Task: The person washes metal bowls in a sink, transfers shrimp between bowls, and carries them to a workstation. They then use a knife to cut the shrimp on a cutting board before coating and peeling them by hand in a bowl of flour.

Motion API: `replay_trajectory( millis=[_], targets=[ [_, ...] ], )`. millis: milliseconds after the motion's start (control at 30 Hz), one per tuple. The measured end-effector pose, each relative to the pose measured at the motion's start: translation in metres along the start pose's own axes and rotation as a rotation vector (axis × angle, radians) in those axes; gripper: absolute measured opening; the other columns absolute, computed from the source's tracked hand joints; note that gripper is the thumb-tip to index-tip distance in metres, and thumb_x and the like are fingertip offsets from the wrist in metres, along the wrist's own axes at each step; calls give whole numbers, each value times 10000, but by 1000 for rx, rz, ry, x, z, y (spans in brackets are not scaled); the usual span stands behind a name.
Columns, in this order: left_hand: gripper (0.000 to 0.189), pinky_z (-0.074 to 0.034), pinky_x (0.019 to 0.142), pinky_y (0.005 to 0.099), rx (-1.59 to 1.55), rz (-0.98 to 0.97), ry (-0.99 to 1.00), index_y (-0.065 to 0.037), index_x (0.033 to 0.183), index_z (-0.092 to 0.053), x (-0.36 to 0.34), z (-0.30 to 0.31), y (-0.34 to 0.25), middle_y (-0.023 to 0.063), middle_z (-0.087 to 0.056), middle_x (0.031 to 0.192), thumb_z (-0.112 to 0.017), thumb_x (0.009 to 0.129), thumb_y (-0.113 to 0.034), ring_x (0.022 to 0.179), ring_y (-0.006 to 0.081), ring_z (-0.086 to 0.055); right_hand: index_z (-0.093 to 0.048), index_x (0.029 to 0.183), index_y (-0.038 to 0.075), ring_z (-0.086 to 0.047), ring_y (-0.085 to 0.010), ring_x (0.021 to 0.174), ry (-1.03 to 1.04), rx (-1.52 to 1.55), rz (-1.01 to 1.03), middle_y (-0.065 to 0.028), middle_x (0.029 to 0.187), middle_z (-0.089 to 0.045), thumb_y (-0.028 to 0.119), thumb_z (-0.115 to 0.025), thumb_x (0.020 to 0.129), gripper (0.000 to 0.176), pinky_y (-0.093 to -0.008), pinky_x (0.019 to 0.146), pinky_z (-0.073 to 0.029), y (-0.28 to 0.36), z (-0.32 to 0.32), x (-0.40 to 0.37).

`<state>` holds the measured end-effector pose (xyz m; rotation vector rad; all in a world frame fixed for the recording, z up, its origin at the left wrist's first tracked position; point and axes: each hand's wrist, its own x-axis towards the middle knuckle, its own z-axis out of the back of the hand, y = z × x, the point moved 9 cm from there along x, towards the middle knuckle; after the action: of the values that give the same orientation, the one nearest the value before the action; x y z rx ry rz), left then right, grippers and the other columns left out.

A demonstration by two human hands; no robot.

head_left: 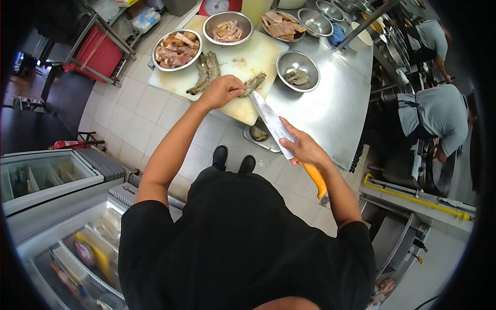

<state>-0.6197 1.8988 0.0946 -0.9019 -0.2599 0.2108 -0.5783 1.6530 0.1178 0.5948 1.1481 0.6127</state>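
Note:
On the white cutting board [240, 106], my left hand [223, 92] pinches one end of a grey-green prawn [254, 84]. My right hand [302, 146] grips a large knife [268, 118] with an orange handle; its blade tip points at the prawn. More whole prawns [207, 72] lie on the board left of my left hand. A steel bowl [282, 63] to the right of the board holds prawn pieces [296, 77]. Two bowls with pieces of meat, one at the left [177, 50] and one at the back [228, 32], stand on the board.
Another bowl of meat [283, 26] and several steel bowls [315, 22] stand at the back of the steel table [330, 103]. A red scale [216, 6] is behind the board. A metal tray [259, 135] sits below the table edge. Two people [436, 116] work at the right.

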Motion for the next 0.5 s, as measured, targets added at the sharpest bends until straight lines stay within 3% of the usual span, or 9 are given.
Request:
replay_trajectory(
  millis=[33, 167, 233, 500],
  targets=[
    [143, -494, 736, 305, 18, -33, 28, -77, 942, -724, 3, 1, -3, 68, -666, 940, -691, 814, -132, 820, 200, -627, -211, 1491, 250, -495, -94, 443, 5, -36, -5, -34, 719, -546, 207, -526, 956, 622, -263, 412, -424, 1, 2, 0],
    [149, -483, 736, 313, 112, 19, 47, -85, 946, -725, 3, -1, 0, 70, -639, 875, -692, 816, -151, 802, 208, -612, -199, 1495, 234, -488, -99, 442, 4, -3, 2, -38, 722, -538, 199, -527, 954, 634, -270, 431, -431, -6, -6, 3],
    [151, -465, 759, 361, 138, 29, 16, -103, 940, -728, 1, 0, 0, 87, -590, 827, -688, 813, -173, 825, 256, -578, -195, 1496, 226, -487, -101, 441, 13, -5, 2, -38, 717, -536, 196, -525, 954, 636, -270, 433, -434, -3, -9, -4],
    [154, -462, 737, 358, 150, -45, -24, -92, 926, -730, 1, -2, -1, 89, -594, 805, -699, 801, -176, 797, 257, -576, -175, 1499, 205, -495, -104, 438, -14, 82, 44, -40, 714, -545, 178, -515, 953, 643, -276, 419, -431, 0, -25, 8]
  ],
)
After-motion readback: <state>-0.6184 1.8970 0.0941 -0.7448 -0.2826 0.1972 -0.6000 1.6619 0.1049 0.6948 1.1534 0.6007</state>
